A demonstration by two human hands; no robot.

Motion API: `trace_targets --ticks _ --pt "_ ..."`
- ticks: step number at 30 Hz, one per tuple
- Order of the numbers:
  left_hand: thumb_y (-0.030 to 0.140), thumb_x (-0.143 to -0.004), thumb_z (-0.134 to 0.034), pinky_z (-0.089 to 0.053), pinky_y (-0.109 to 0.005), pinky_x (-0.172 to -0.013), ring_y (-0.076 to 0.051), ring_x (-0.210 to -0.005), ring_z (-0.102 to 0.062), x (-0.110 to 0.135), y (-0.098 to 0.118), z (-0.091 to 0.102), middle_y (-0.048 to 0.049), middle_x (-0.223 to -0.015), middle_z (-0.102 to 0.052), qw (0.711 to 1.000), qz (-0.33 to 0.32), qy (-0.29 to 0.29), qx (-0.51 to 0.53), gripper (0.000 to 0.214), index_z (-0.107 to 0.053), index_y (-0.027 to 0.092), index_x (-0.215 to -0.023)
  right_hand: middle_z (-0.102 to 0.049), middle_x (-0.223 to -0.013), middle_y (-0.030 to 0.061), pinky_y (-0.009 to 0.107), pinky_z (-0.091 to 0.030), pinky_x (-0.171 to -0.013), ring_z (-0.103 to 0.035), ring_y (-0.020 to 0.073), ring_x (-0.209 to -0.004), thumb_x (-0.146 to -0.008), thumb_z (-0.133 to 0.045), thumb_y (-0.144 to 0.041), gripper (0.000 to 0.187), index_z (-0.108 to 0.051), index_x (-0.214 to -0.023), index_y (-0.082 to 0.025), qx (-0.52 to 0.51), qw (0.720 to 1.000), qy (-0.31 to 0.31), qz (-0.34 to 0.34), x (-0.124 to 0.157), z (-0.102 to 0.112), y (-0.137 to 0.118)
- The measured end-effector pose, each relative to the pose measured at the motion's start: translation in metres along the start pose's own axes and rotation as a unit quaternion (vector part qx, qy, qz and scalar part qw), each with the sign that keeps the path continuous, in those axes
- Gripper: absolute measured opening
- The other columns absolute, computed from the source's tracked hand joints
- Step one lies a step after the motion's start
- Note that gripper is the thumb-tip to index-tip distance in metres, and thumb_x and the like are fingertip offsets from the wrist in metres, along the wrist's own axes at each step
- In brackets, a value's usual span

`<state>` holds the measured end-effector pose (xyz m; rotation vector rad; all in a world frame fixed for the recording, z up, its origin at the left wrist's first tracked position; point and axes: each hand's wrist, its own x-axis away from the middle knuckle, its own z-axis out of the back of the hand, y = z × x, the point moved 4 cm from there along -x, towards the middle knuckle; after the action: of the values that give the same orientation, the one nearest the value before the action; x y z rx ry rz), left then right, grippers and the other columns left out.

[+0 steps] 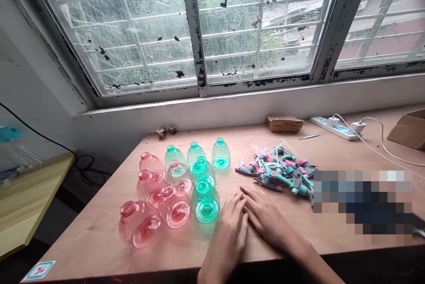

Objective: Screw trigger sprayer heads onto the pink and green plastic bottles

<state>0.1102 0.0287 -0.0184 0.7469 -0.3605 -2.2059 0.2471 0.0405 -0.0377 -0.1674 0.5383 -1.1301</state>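
My left hand [233,221] lies on the table with its fingers stretched out. My right hand [264,212] rests flat against it, and their fingertips touch. Neither holds anything. Just left of my left hand stands a clear green bottle [206,202], its neck uncapped. Several more green bottles and several pink bottles, such as the large pink bottle [139,226], are grouped on the left half of the table. Beyond my right hand lies a heap of spray trigger heads [282,171] in grey, teal and pink, with thin white tubes poking out.
At the back are a brown paper-wrapped block [284,123], a power strip [335,128] with plugged-in chargers, and a cardboard box [408,131]. A blurred-out dark object [375,206] lies on the right. A sticker [40,270] marks the front left corner, and a yellowish side table [40,200] stands beyond.
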Motion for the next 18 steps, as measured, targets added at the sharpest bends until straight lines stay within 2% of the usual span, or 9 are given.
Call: trace_targets --ticks 2,4,6,8,10,13,16,18 --pt "0.01 -0.096 -0.045 -0.046 -0.039 -0.107 -0.02 -0.126 -0.056 0.005 0.01 0.016 -0.0089 -0.134 -0.062 0.994 -0.034 0.103 0.017 0.041 -0.051 0.023 -0.135 -0.05 -0.148 0.0139 0.052 -0.037 -0.113 -0.046 0.0292 -0.137 -0.099 -0.043 -0.024 0.04 -0.057 -0.135 -0.017 0.0 1.0 0.005 0.0 -0.001 0.0 0.0" --pt "0.009 -0.092 -0.054 -0.045 -0.043 -0.105 -0.022 -0.12 -0.058 0.012 0.018 0.032 -0.0087 -0.124 -0.065 0.968 -0.04 0.246 -0.006 0.035 -0.057 0.024 -0.123 -0.052 -0.147 0.014 0.053 -0.037 -0.113 -0.046 0.0299 -0.136 -0.1 -0.043 -0.026 0.04 -0.057 -0.136 -0.017 0.001 1.0 0.009 0.001 -0.001 0.0 0.0" --pt "0.011 -0.087 -0.064 -0.04 -0.05 -0.107 -0.029 -0.126 -0.052 0.017 0.023 0.043 -0.0113 -0.129 -0.06 0.93 -0.01 0.365 -0.048 0.034 -0.058 0.023 -0.118 -0.052 -0.146 0.0137 0.054 -0.037 -0.112 -0.047 0.0303 -0.135 -0.1 -0.043 -0.028 0.04 -0.056 -0.137 -0.017 0.004 1.0 0.012 0.001 -0.001 0.0 0.001" --pt "0.015 -0.084 -0.069 -0.033 -0.056 -0.111 -0.034 -0.136 -0.041 0.018 0.022 0.047 -0.0149 -0.141 -0.051 0.904 0.039 0.42 -0.072 0.047 -0.053 0.021 -0.127 -0.053 -0.146 0.0132 0.054 -0.038 -0.112 -0.048 0.0305 -0.134 -0.1 -0.043 -0.029 0.039 -0.057 -0.135 -0.018 0.006 1.0 0.014 0.001 -0.001 0.0 0.001" --pt "0.019 -0.085 -0.068 -0.028 -0.058 -0.115 -0.036 -0.142 -0.033 0.015 0.017 0.046 -0.017 -0.15 -0.041 0.899 0.077 0.427 -0.068 0.063 -0.041 0.021 -0.141 -0.054 -0.145 0.013 0.054 -0.038 -0.111 -0.049 0.0304 -0.133 -0.1 -0.044 -0.029 0.038 -0.057 -0.135 -0.019 0.008 1.0 0.02 0.003 0.0 0.0 0.0" --pt "0.02 -0.089 -0.063 -0.031 -0.054 -0.116 -0.032 -0.142 -0.036 0.009 0.01 0.042 -0.0159 -0.15 -0.042 0.911 0.084 0.402 -0.036 0.068 -0.031 0.023 -0.149 -0.056 -0.142 0.0122 0.052 -0.039 -0.111 -0.05 0.0289 -0.132 -0.099 -0.046 -0.027 0.036 -0.058 -0.132 -0.02 0.01 0.999 0.044 0.012 0.0 0.003 -0.005" --pt "0.022 -0.092 -0.059 -0.037 -0.048 -0.114 -0.028 -0.137 -0.044 0.007 0.006 0.036 -0.0131 -0.145 -0.048 0.93 0.069 0.36 0.007 0.062 -0.032 0.026 -0.148 -0.056 -0.142 0.0115 0.05 -0.039 -0.111 -0.049 0.0276 -0.132 -0.098 -0.046 -0.023 0.033 -0.058 -0.128 -0.021 0.023 0.993 0.113 0.008 0.0 0.012 -0.005" --pt "0.026 -0.092 -0.06 -0.035 -0.049 -0.116 -0.028 -0.141 -0.039 0.006 0.004 0.033 -0.0126 -0.149 -0.042 0.942 0.073 0.327 0.027 0.065 -0.028 0.027 -0.149 -0.054 -0.143 0.0127 0.051 -0.036 -0.112 -0.046 0.0287 -0.134 -0.098 -0.044 -0.024 0.036 -0.054 -0.132 -0.02 0.049 0.983 0.173 -0.018 0.001 0.022 0.004"
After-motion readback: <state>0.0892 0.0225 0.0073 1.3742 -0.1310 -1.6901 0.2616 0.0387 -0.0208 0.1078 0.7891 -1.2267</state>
